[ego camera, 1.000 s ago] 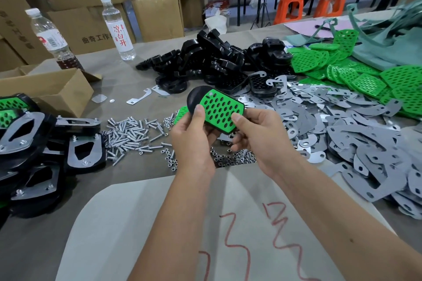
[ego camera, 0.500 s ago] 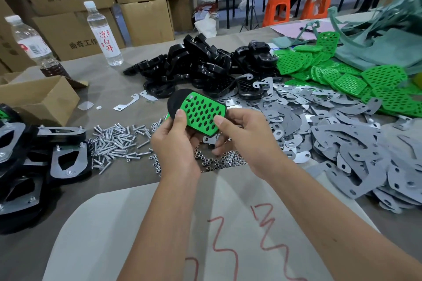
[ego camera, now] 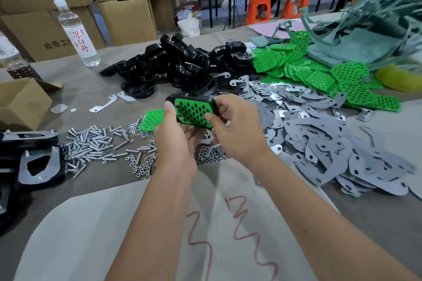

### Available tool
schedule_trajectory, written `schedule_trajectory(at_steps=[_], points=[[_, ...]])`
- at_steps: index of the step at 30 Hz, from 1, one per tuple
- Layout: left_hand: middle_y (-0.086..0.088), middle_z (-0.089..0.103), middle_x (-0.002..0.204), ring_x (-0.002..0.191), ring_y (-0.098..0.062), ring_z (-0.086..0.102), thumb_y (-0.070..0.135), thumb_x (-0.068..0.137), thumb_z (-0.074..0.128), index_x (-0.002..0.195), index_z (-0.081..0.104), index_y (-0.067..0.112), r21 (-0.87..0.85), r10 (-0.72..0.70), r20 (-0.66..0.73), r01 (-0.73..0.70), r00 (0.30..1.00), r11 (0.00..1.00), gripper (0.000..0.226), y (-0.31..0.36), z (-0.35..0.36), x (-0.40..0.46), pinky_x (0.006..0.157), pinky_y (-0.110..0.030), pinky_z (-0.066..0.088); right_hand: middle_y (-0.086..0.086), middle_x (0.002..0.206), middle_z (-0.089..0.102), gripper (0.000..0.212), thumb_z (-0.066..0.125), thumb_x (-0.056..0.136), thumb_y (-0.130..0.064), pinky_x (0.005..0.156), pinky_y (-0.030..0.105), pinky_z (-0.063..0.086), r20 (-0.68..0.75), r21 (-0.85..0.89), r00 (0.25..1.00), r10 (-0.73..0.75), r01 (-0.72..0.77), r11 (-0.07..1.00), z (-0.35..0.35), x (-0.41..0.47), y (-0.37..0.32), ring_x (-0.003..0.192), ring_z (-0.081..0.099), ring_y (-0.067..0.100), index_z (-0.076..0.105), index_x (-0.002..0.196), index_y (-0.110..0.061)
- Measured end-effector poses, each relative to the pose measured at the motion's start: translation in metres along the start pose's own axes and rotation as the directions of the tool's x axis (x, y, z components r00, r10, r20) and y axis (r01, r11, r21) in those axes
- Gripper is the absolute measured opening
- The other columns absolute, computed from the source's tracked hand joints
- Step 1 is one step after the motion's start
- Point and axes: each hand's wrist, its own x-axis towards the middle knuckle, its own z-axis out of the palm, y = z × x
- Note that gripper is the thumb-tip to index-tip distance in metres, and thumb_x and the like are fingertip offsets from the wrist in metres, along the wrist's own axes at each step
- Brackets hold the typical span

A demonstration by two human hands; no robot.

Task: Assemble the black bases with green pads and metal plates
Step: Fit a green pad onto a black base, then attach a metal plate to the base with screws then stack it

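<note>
Both hands are holding one black base point(ego camera: 169, 101) above the table, with a green pad point(ego camera: 194, 110) sitting in its top face. The left hand point(ego camera: 174, 141) is gripping the base's left end, thumb lying on the pad's edge; the right hand point(ego camera: 237, 132) is pinching the right end, thumb pressing the pad. A second green pad point(ego camera: 150, 120) is lying just left of the left hand. Screws point(ego camera: 96, 143) are lying farther left, metal plates point(ego camera: 319, 143) right of the right hand, spare black bases point(ego camera: 173, 64) beyond both.
</note>
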Motion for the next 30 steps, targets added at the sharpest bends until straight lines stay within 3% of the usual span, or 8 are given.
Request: schedule_trajectory(at_steps=[3, 6, 9, 13, 19, 25, 28, 30], points=[[-0.013, 0.074, 0.103, 0.083, -0.027, 0.074, 0.056, 0.098, 0.06, 0.119, 0.064, 0.009, -0.056, -0.161, 0.119, 0.168, 0.98, 0.984, 0.052, 0.003, 0.026, -0.005, 0.065, -0.035, 0.062, 0.002, 0.093, 0.064, 0.031, 0.082, 0.082, -0.006, 0.071, 0.033, 0.056, 0.14, -0.174, 0.985, -0.103, 0.127, 0.976, -0.032, -0.002, 0.001, 0.07, 0.062, 0.013, 0.073, 0.11, -0.014], [-0.016, 0.065, 0.102, 0.087, -0.032, 0.069, 0.022, 0.1, 0.065, 0.106, 0.06, 0.001, -0.05, -0.245, 0.142, 0.254, 0.959, 0.966, 0.022, -0.004, 0.045, -0.013, 0.078, -0.042, 0.061, -0.004, 0.095, 0.069, 0.045, 0.081, 0.089, -0.023, 0.061, 0.031, 0.061, 0.268, -0.005, 0.963, 0.018, -0.017, 1.0, -0.077, -0.003, 0.004, 0.07, 0.071, 0.015, 0.063, 0.131, -0.023], [-0.032, 0.066, 0.118, 0.11, -0.044, 0.068, -0.007, 0.099, 0.043, 0.102, 0.058, -0.009, -0.136, -0.321, 0.201, 0.351, 0.926, 0.927, 0.016, -0.02, 0.053, -0.02, 0.099, -0.048, 0.057, -0.011, 0.096, 0.068, 0.033, 0.074, 0.095, -0.024, 0.07, 0.031, 0.05, 0.161, -0.414, 0.985, 0.066, 0.006, 0.91, -0.133, 0.004, 0.029, 0.079, 0.064, 0.01, 0.064, 0.126, -0.025], [-0.027, 0.07, 0.124, 0.099, -0.035, 0.076, -0.004, 0.103, 0.037, 0.116, 0.061, -0.011, -0.123, -0.38, 0.256, 0.42, 0.889, 0.899, 0.029, -0.041, 0.054, -0.023, 0.086, -0.041, 0.063, 0.003, 0.112, 0.066, 0.022, 0.075, 0.093, -0.023, 0.079, 0.034, 0.048, 0.2, -0.735, 0.911, 0.36, -0.104, 0.67, -0.171, 0.007, 0.059, 0.093, 0.059, 0.02, 0.071, 0.115, -0.022], [-0.015, 0.077, 0.104, 0.086, -0.026, 0.076, -0.002, 0.1, 0.054, 0.126, 0.064, 0.001, 0.021, -0.325, 0.202, 0.328, 0.924, 0.945, 0.028, -0.045, 0.042, -0.018, 0.064, -0.036, 0.064, -0.005, 0.087, 0.068, 0.013, 0.08, 0.091, -0.025, 0.059, 0.022, 0.041, 0.181, -0.64, 0.927, 0.329, -0.143, 0.755, -0.169, 0.015, 0.06, 0.074, 0.059, 0.008, 0.069, 0.095, -0.02], [-0.018, 0.075, 0.117, 0.105, -0.038, 0.074, -0.009, 0.092, 0.062, 0.124, 0.068, 0.01, 0.155, -0.077, 0.116, 0.058, 0.99, 0.986, 0.037, -0.024, 0.006, -0.006, 0.089, -0.055, 0.061, 0.007, 0.075, 0.07, 0.009, 0.073, 0.096, -0.023, 0.057, 0.032, 0.047, 0.029, -0.385, 0.966, 0.258, -0.228, 0.894, -0.146, 0.034, 0.033, 0.059, 0.052, 0.014, 0.076, 0.097, -0.015], [0.0, 0.08, 0.088, 0.082, -0.025, 0.076, -0.01, 0.09, 0.066, 0.103, 0.072, 0.018, 0.19, 0.051, 0.061, -0.062, 0.997, 0.98, 0.032, -0.013, -0.017, 0.001, 0.068, -0.043, 0.065, -0.008, 0.06, 0.062, 0.007, 0.077, 0.093, -0.021, 0.047, 0.016, 0.041, -0.017, 0.117, 0.962, 0.274, -0.27, 0.956, -0.106, 0.031, 0.01, 0.051, 0.049, 0.004, 0.077, 0.088, -0.017], [0.002, 0.079, 0.086, 0.09, -0.029, 0.074, -0.01, 0.089, 0.068, 0.096, 0.073, 0.02, 0.231, 0.134, 0.031, -0.138, 0.99, 0.963, 0.031, -0.01, -0.027, 0.007, 0.082, -0.051, 0.064, 0.001, 0.065, 0.061, 0.007, 0.078, 0.092, -0.018, 0.046, 0.017, 0.041, 0.159, 0.39, 0.934, 0.319, -0.356, 0.849, -0.066, 0.023, -0.003, 0.053, 0.051, 0.008, 0.077, 0.086, -0.014]])
